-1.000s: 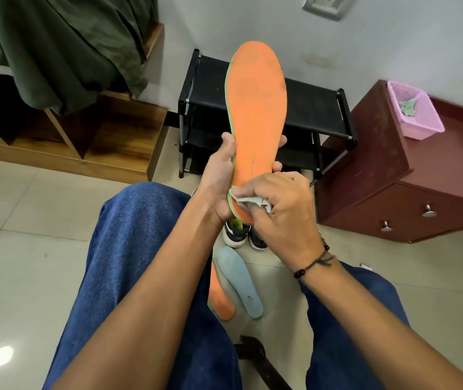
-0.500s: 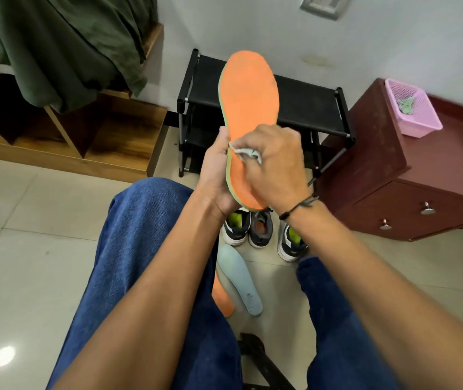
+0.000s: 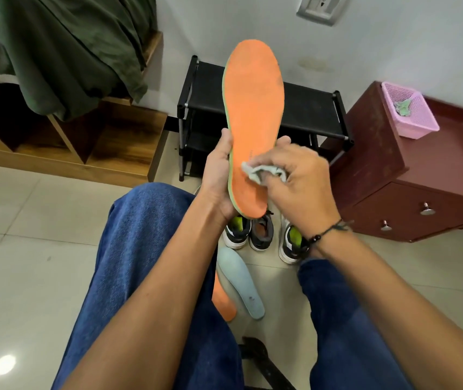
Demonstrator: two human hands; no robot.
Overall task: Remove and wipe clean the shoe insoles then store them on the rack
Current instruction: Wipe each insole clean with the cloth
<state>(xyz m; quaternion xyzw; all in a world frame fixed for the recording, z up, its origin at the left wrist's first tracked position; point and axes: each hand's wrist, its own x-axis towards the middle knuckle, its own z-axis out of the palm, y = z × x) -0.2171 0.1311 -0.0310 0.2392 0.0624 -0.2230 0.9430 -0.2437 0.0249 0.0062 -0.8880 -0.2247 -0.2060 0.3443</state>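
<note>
Now right hand (image 3: 300,187), cloth (image 3: 261,171) lower on insole (image 3: 253,114)

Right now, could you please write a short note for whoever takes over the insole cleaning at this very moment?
Left hand: grips the orange insole by its heel end, held upright.
Right hand: holds a small grey cloth pressed against the insole's lower half, mid-wipe.
On the floor between the legs: a light blue insole and a second orange insole, beside three shoes.
The black rack behind holds no insoles that I can see.
Left: finish wiping this insole, wipe any unwiped ones, check the shoes, then rack all.
</note>
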